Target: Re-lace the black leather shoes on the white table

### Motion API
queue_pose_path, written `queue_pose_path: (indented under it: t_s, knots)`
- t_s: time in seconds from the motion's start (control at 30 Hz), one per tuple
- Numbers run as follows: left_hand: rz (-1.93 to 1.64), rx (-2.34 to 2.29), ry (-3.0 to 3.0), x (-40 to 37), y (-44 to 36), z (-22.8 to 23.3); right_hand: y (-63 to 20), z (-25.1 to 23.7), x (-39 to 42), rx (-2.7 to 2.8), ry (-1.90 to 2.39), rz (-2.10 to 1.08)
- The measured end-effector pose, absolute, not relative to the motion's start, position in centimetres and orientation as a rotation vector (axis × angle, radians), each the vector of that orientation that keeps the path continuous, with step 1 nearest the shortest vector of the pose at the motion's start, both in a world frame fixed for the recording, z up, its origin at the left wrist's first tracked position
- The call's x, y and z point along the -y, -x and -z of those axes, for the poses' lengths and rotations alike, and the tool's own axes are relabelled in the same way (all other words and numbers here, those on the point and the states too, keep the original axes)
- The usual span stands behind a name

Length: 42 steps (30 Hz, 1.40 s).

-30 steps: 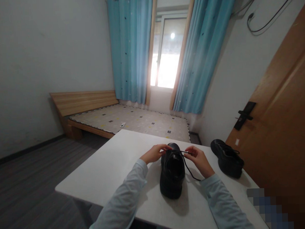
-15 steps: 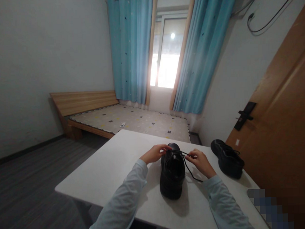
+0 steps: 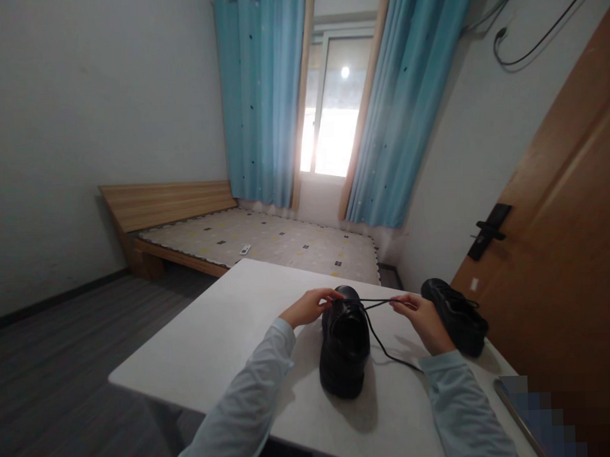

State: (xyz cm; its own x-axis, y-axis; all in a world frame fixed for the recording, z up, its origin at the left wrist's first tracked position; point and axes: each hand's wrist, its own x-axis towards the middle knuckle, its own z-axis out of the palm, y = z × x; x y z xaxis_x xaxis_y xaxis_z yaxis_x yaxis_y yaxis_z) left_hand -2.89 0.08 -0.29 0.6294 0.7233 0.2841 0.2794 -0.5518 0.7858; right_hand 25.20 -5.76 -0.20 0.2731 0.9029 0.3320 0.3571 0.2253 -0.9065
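The left hand and right hand are closed in fingertip pinches on a thin black lace, stretched nearly straight between them. The black shoe, glossy near the toe and duller around its thick heel, is set upright on the white tabletop, toe pointed away, with another lace length trailed rightward.

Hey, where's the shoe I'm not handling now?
In the head view, the other shoe sits on the white table at its right edge, near the door, partly behind the right hand.
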Motion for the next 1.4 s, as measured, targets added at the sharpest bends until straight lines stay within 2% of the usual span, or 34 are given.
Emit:
queue_pose_path:
  t_s: [0.23, 0.57, 0.7, 0.9, 1.27, 1.4]
  knots:
    - [-0.788, -0.768, -2.124, -0.1, 2.9, 0.3, -23.5, -0.9, 6.7, 1.009, 0.976, -1.095]
    - [-0.768, -0.783, -2.134, -0.1, 2.9, 0.2, -22.1, -1.3, 7.1, 1.012, 0.845, -1.217]
    - [-0.77, -0.784, -2.145, 0.0, 2.9, 0.2, -21.7, -1.1, 7.1, 1.068, 0.909, -1.144]
    - [-0.773, -0.793, -2.14, 0.0, 3.0, 0.2, -20.6, -0.5, 7.0, 1.312, 1.085, -0.826]
    - [-0.793, -0.776, -2.128, 0.1, 3.0, 0.1, -19.2, 0.8, 6.7, 1.547, 1.19, -0.698]
    - [-0.787, -0.776, -2.138, 0.1, 3.0, 0.1, -19.1, 1.1, 6.5, 1.703, 1.364, -0.482]
